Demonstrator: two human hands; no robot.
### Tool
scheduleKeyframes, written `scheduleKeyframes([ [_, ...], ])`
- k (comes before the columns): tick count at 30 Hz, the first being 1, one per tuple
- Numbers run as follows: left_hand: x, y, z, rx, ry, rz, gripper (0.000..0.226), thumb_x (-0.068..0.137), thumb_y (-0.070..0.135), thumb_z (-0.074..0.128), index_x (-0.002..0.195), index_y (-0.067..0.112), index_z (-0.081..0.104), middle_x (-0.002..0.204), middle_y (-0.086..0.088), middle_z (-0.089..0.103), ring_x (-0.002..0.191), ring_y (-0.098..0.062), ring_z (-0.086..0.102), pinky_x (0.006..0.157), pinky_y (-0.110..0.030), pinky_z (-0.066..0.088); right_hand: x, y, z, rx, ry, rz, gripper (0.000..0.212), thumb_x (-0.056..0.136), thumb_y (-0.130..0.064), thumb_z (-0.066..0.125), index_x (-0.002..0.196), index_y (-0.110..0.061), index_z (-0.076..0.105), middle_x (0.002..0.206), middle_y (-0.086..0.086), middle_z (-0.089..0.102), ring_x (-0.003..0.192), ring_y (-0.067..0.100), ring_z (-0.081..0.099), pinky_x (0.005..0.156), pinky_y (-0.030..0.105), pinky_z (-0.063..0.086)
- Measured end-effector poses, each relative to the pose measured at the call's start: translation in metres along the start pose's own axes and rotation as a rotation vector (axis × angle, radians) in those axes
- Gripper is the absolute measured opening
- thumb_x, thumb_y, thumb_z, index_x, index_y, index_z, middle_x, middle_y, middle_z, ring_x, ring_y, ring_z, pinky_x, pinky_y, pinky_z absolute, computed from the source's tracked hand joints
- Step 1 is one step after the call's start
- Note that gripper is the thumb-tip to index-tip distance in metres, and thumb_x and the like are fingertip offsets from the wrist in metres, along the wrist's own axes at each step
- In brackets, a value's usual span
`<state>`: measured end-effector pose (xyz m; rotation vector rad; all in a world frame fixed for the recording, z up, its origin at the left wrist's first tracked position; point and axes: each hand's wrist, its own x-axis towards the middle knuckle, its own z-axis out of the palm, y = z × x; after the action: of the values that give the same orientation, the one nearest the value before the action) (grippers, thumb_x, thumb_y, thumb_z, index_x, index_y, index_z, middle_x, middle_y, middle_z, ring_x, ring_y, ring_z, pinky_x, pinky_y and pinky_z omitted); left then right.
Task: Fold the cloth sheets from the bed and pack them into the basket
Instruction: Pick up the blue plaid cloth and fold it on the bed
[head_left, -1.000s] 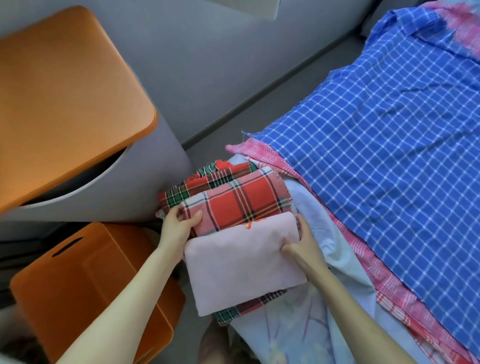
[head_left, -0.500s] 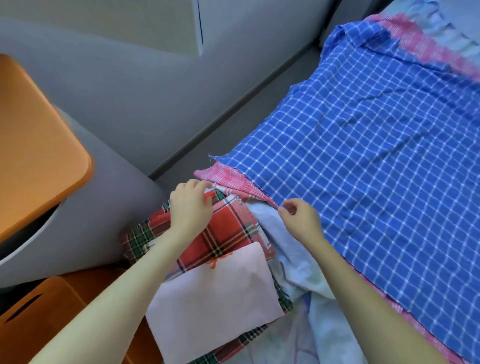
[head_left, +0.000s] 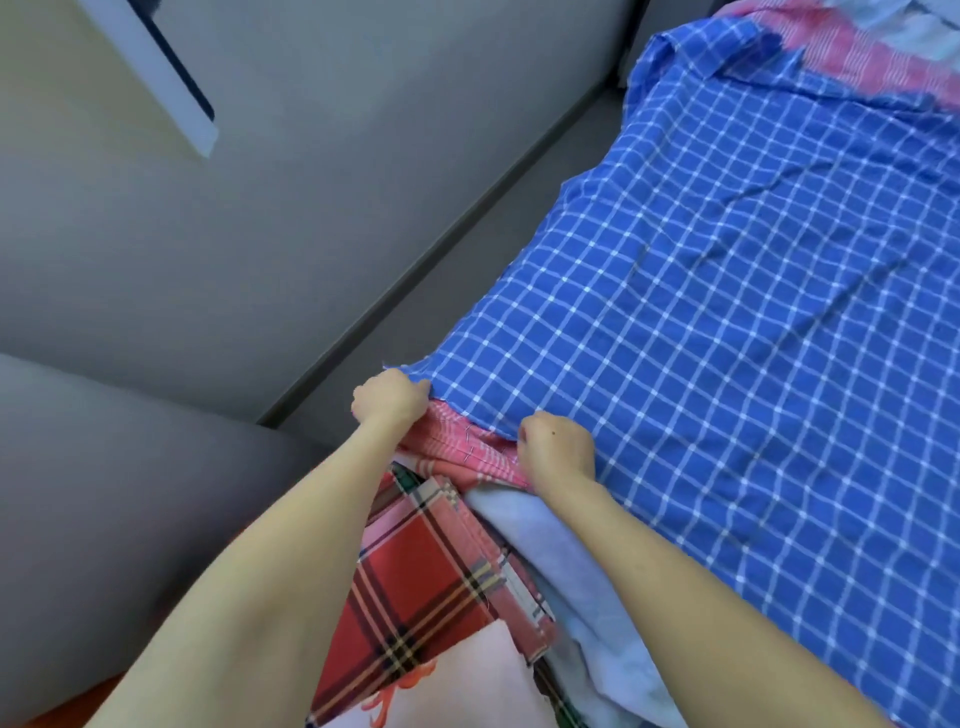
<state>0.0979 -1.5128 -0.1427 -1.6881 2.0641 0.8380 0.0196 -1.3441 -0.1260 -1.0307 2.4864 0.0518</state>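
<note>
**Two hands on the blue sheet's near edge**

Two fists closed, both at the near edge of the blue checked sheet (head_left: 727, 338), which lies spread over most of the bed. My left hand (head_left: 390, 397) sits at the sheet's near left corner, fingers curled tight; I judge it has the corner pinched, though the fingertips are tucked under and I cannot see the grip itself. Below and between my arms lies the folded red plaid cloth (head_left: 421, 571), with a pale pink folded cloth (head_left: 467, 680) on top of it near the bottom of the view. A pink checked sheet (head_left: 462, 452) shows from under the blue one between my hands, and a white sheet (head_left: 561, 561) lies under that. My right hand (head_left: 558, 449) is curled on the same edge, a little further along — it too seems to be pinching the hem.

I take this as the start of folding the next sheet. The next move calls for lifting only the blue layer, free of the pink one beneath — then carrying this edge across to the far edge. No basket is in view.
</note>
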Motion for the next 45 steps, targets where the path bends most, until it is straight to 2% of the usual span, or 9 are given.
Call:
scheduleKeyframes([
  [4,0.029,0.002,0.014,-0.501,-0.07,-0.21,0.027,0.079,0.031,0.065,0.078,0.004,0.061,0.095,-0.012,0.06,0.089,-0.026,0.058,0.08,-0.03,0.046,-0.002,0.019,-0.007,0.368,-0.062,0.055,0.015,0.09,-0.019,0.055,0.082,-0.017,0.066,0.08,-0.005,0.066,0.074,0.015,0.059,0.063,0.027,0.045],
  [8,0.04,0.008,0.012,-0.718,0.066,-0.237,0.029,0.07,0.012,0.075,0.093,-0.006,0.069,0.086,-0.018,0.068,0.078,-0.023,0.064,0.073,-0.034,0.052,-0.017,0.03,-0.029,0.543,-0.07,0.057,0.011,0.086,-0.027,0.065,0.083,-0.019,0.07,0.084,-0.006,0.07,0.082,0.011,0.061,0.074,0.028,0.047],
  [13,0.004,0.06,-0.028,-0.835,0.262,0.048,0.026,0.083,0.016,0.062,0.058,0.017,0.057,0.062,-0.003,0.054,0.069,-0.018,0.053,0.066,-0.03,0.047,-0.041,0.035,-0.049,0.729,-0.006,0.1,0.009,0.082,-0.025,0.068,0.076,-0.018,0.072,0.075,-0.007,0.069,0.078,0.011,0.063,0.073,0.028,0.048],
  [18,-0.094,0.144,-0.075,-0.949,0.229,0.506,0.012,0.082,0.016,0.062,0.071,0.015,0.057,0.067,-0.001,0.056,0.061,-0.013,0.053,0.06,-0.033,0.052,-0.096,0.064,-0.062,0.998,0.126,0.245,0.012,0.086,-0.019,0.064,0.097,-0.021,0.068,0.082,-0.006,0.069,0.082,0.012,0.065,0.081,0.034,0.052],
  [23,-0.224,0.201,-0.068,-0.607,0.09,0.994,0.003,0.085,0.004,0.062,0.084,0.003,0.066,0.071,-0.007,0.064,0.051,0.006,0.055,0.055,-0.014,0.047,-0.186,0.136,-0.078,1.158,0.247,0.452,0.01,0.09,-0.015,0.06,0.097,-0.022,0.06,0.081,-0.002,0.069,0.079,0.017,0.067,0.082,0.044,0.054],
  [26,-0.296,0.223,-0.045,-0.425,0.026,1.135,0.016,0.088,0.006,0.059,0.074,-0.002,0.06,0.07,-0.022,0.063,0.062,-0.027,0.063,0.064,-0.038,0.053,-0.263,0.186,-0.098,1.202,0.359,0.572,0.008,0.093,-0.015,0.057,0.1,-0.018,0.059,0.084,0.0,0.068,0.078,0.015,0.066,0.077,0.037,0.055],
  [35,-0.482,0.264,0.029,-0.194,-0.071,1.353,0.04,0.089,0.014,0.062,0.056,0.014,0.04,0.062,-0.018,0.058,0.064,-0.037,0.059,0.061,-0.044,0.046,-0.473,0.321,-0.099,1.32,0.634,0.876,0.01,0.095,-0.008,0.054,0.103,-0.007,0.058,0.079,0.01,0.066,0.065,0.018,0.06,0.057,0.024,0.048],
  [42,-0.632,0.278,0.138,-0.124,-0.011,1.367,0.024,0.095,0.013,0.053,0.113,0.002,0.064,0.091,-0.015,0.068,0.067,-0.022,0.051,0.063,-0.03,0.037,-0.624,0.439,-0.068,1.348,0.685,0.909,0.007,0.094,-0.015,0.056,0.091,-0.013,0.062,0.076,0.006,0.069,0.063,0.012,0.063,0.054,0.019,0.047],
  [45,-0.689,0.279,0.204,-0.1,0.077,1.3,0.021,0.096,0.014,0.051,0.106,0.001,0.065,0.071,-0.011,0.061,0.055,-0.018,0.045,0.052,-0.028,0.034,-0.688,0.506,-0.048,1.318,0.663,0.886,0.011,0.094,-0.014,0.054,0.09,-0.011,0.063,0.075,0.004,0.067,0.065,0.012,0.063,0.056,0.02,0.048],
])
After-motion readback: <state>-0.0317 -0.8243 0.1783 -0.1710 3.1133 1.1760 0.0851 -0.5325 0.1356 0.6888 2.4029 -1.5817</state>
